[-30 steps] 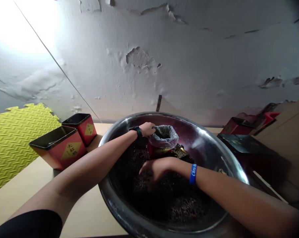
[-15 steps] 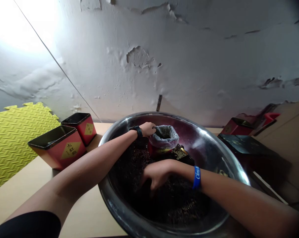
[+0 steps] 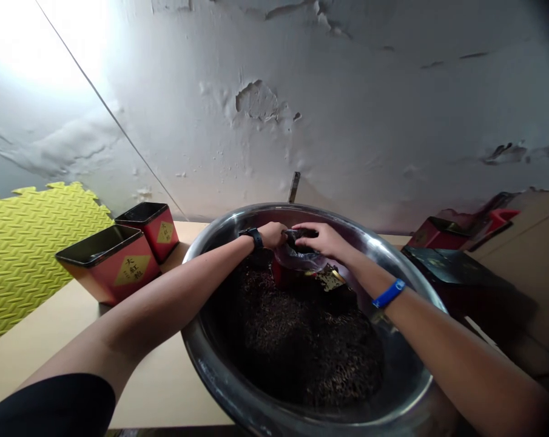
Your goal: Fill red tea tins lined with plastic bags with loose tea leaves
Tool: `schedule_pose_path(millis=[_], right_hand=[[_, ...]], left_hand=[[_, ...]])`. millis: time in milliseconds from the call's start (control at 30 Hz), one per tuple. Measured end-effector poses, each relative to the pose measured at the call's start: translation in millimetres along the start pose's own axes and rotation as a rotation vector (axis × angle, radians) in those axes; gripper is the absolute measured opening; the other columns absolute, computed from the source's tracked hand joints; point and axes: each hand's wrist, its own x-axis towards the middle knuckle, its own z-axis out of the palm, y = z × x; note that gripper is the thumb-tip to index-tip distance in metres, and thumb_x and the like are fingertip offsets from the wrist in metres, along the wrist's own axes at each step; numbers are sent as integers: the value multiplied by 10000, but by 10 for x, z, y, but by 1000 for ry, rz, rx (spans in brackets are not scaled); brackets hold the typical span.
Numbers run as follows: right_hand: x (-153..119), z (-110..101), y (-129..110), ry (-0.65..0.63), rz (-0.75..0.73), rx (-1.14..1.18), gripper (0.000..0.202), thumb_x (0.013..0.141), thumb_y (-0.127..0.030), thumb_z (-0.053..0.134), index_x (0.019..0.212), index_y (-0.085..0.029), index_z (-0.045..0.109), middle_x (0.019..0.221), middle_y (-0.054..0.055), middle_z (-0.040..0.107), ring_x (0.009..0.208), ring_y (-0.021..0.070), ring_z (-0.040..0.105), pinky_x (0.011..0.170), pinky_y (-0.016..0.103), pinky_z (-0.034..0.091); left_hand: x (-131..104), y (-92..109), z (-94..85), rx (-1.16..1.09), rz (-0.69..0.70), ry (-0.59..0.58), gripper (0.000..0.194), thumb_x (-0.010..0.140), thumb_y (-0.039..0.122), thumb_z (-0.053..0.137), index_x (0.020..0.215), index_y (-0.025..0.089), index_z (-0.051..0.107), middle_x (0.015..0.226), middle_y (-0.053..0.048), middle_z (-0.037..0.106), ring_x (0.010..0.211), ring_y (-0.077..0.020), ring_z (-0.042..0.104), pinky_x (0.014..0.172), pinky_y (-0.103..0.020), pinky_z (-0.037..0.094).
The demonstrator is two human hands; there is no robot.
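A large shiny metal basin [image 3: 438,303] holds a bed of dark loose tea leaves [image 3: 301,346]. Toward its far side stands a red tin [image 3: 281,277] lined with a clear plastic bag [image 3: 296,261]. My left hand [image 3: 271,235], with a black watch on the wrist, pinches the left edge of the bag. Over the bag's mouth is my right hand [image 3: 329,243], a blue band on its wrist, its fingers curled around a dark clump of tea leaves. The fingers partly cover the opening, so the fill level inside is hidden.
Two open red tins with yellow labels, a nearer tin [image 3: 114,285] and a farther tin [image 3: 162,233], stand left on the pale table [image 3: 165,388]. On the right are another red tin [image 3: 422,233] and a dark box [image 3: 447,264]. A peeling wall [image 3: 347,121] rises behind, with yellow foam mat [image 3: 37,243] at left.
My right hand has risen from the tea leaves in the basin to the bag's mouth, carrying a handful. My left hand stays at the bag's edge. The view has shifted slightly.
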Motion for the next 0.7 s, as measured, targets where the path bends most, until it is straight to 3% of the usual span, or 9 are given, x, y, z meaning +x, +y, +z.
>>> schedule_pose_path(millis=[67, 167, 200, 267, 333, 433, 500, 567, 700], right_hand=[[-18, -3, -19, -18, -86, -182, 443, 562, -357, 687, 980, -227, 620, 1088, 60, 566, 1030, 226, 485, 901, 374, 355], [-101, 41, -208, 7, -165, -224, 310, 686, -398, 579, 931, -216, 634, 1020, 54, 598, 960, 188, 522, 852, 321, 381], [-142, 83, -285, -43, -180, -203, 289, 727, -403, 531, 911, -207, 637, 968, 48, 616, 906, 170, 542, 820, 297, 394], [-239, 219, -408, -307, -209, -160, 301, 742, -418, 507, 906, -204, 640, 913, 28, 634, 846, 149, 560, 781, 262, 403], [-352, 416, -461, -706, -236, -144, 386, 680, -457, 564, 981, -223, 624, 956, 10, 630, 870, 152, 561, 788, 242, 398], [-511, 742, -427, -1160, -224, -191, 734, 491, -490, 684, 1167, -266, 507, 1186, 17, 519, 1045, 204, 488, 850, 247, 370], [-588, 915, -380, -1302, -183, -249, 968, 360, -453, 742, 1251, -287, 402, 1323, 35, 370, 1153, 252, 387, 886, 268, 348], [-639, 1028, -343, -1398, -159, -269, 1058, 289, -382, 769, 1266, -292, 375, 1351, 39, 324, 1185, 266, 342, 890, 272, 344], [-709, 1135, -300, -1470, -111, -272, 867, 275, -267, 774, 1112, -233, 553, 1101, 24, 569, 1037, 228, 480, 772, 236, 398]], left_hand=[[-14, 10, -12, -26, -20, -23, 254, 759, 236, 399, 868, 125, 599, 700, -43, 629, 509, -97, 553, 469, -163, 384], [-14, 13, -26, -35, -16, -46, 253, 742, 275, 433, 853, 127, 606, 734, -49, 636, 549, -110, 568, 493, -169, 397], [-10, 12, -26, -18, -1, -33, 249, 734, 287, 447, 835, 130, 611, 753, -51, 639, 579, -118, 573, 513, -174, 405], [0, 9, -19, 37, 15, 24, 238, 727, 278, 445, 795, 136, 623, 771, -51, 641, 624, -127, 575, 550, -182, 412], [3, 8, -6, 52, -8, 64, 244, 731, 241, 413, 794, 144, 628, 754, -43, 641, 615, -120, 570, 551, -181, 410], [-6, 11, 10, -7, -61, 43, 256, 731, 217, 394, 823, 144, 621, 706, -30, 631, 529, -97, 554, 485, -165, 394], [-14, 11, 13, -44, -75, 21, 254, 735, 225, 391, 819, 136, 613, 683, -28, 624, 482, -88, 544, 446, -159, 382], [-16, 7, 14, -64, -84, 7, 249, 734, 228, 393, 817, 133, 607, 674, -27, 620, 464, -86, 543, 430, -156, 380], [-4, -4, 21, -93, -98, -8, 243, 726, 220, 391, 818, 139, 602, 652, -22, 615, 460, -88, 551, 416, -151, 382]])
